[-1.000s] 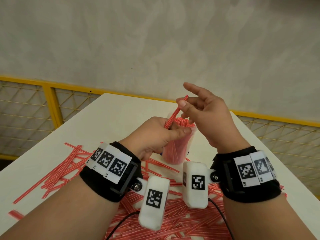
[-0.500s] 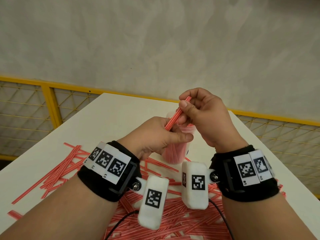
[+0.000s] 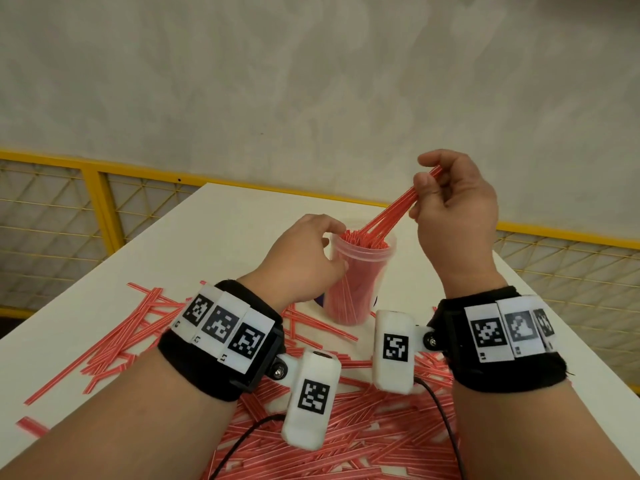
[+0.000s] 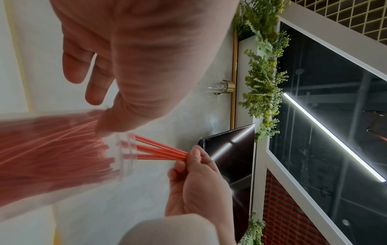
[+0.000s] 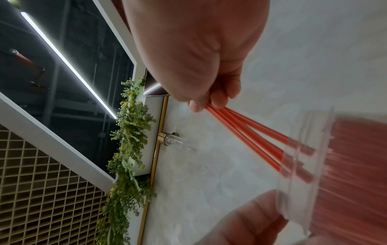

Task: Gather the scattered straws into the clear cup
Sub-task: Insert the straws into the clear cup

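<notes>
We see the clear cup (image 3: 360,271) upright on the white table (image 3: 214,216), packed with thin red straws whose cut tops crowd just below its ribbed rim. Our left hand (image 3: 304,261) curls round the cup's left side, the thumb at the rim. Our right hand (image 3: 453,209), raised up and to the right of the cup, pinches a small bunch of straws (image 3: 391,216) at their upper ends; the lower ends fan down into the cup's mouth. More red-and-white straws (image 3: 363,438) lie scattered across the near table and off to the left.
</notes>
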Available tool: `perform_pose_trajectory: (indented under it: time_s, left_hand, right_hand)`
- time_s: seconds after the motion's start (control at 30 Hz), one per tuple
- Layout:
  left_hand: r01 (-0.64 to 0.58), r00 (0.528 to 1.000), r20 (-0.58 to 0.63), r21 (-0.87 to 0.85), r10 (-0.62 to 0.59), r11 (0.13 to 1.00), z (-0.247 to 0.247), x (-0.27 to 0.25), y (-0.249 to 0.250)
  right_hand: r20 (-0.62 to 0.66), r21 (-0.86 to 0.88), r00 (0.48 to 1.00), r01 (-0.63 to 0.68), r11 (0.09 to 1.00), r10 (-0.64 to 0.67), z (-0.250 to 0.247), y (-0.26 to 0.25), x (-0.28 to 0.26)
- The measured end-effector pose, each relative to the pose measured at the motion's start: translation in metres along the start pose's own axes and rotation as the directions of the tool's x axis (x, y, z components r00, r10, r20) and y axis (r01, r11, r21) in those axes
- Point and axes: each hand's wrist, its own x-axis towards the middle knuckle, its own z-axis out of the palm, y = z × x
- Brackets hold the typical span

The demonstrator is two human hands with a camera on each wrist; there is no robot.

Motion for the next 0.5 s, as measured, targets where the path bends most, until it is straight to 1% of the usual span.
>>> perform_pose_trajectory:
  time_s: [0.07,0.13,0.2,0.23,0.3,0.33,0.37,0.4,0.47,0.5]
  left_hand:
    - [-0.006,1.000,-0.010,0.002,0.006,1.000,0.001,0.000,0.000]
    - [-0.010,1.000,-0.019,0.001,0.010,1.000,0.002,0.001,0.000]
    - [-0.009,1.000,-0.027,-0.004,0.009,1.000,0.002,0.001,0.000]
    - [-0.008,1.000,-0.029,-0.004,0.008,1.000,0.002,0.002,0.000]
    - [-0.009,1.000,-0.030,-0.005,0.009,1.000,0.003,0.002,0.000]
    - [-0.008,1.000,-0.030,-0.007,0.008,1.000,0.003,0.002,0.000]
    - [-0.008,1.000,-0.028,-0.007,0.008,1.000,0.003,0.002,0.000]
    - [-0.007,1.000,-0.025,-0.006,0.007,1.000,0.002,0.002,0.000]
    - [-0.004,1.000,-0.014,-0.006,0.004,1.000,0.002,0.002,0.000]
    - [-0.003,1.000,-0.007,-0.011,0.003,1.000,0.001,0.002,-0.001]
  right_hand:
    - [0.080,-0.057,0.997,0.023,0.998,-0.018,0.004,0.001,-0.003]
    - [0.149,-0.083,0.989,0.016,0.996,-0.003,0.010,0.002,-0.006]
    - [0.242,-0.171,0.970,0.022,0.985,0.020,0.014,0.002,-0.010]
    - [0.326,-0.240,0.944,0.040,0.970,0.042,0.015,0.002,-0.012]
    - [0.512,-0.412,0.849,0.111,0.904,0.129,0.017,0.001,-0.016]
    - [0.553,-0.489,0.811,0.128,0.863,0.193,0.017,0.001,-0.017]
    - [0.556,-0.534,0.796,0.122,0.836,0.239,0.017,0.000,-0.017]
    - [0.539,-0.547,0.804,0.107,0.831,0.251,0.016,-0.001,-0.015]
    - [0.496,-0.514,0.842,0.088,0.853,0.212,0.012,-0.005,-0.011]
    - [0.485,-0.501,0.851,0.081,0.861,0.202,0.009,-0.007,-0.009]
